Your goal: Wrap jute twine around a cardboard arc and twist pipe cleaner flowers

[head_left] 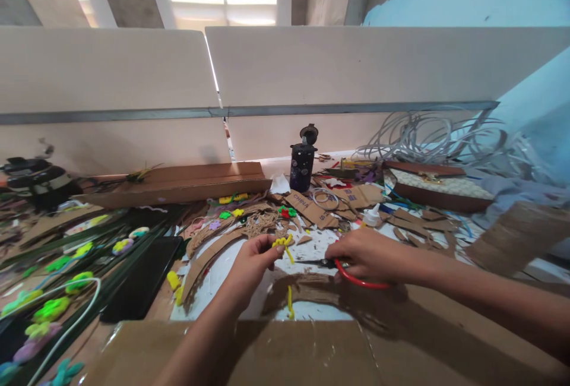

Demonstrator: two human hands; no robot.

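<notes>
My left hand (262,253) pinches a small twisted yellow pipe-cleaner piece (284,242), with one end hanging down. To its right, my right hand (363,255) holds scissors (363,283) with red handles and dark blades. The blades point left, their tips near the hanging yellow end. Below the hands, a loose yellow strip (290,303) lies by a brown curved cardboard piece (312,288). A curved cardboard strip (209,261) wound partly with brown cord lies behind my left hand.
A black bottle (301,166) with its lid up stands at the back. Cardboard scraps (312,209), a white glue bottle (371,216) and a bag (439,187) lie to the right. On the left are a dark tablet (141,279) and colourful fuzzy flowers (52,309).
</notes>
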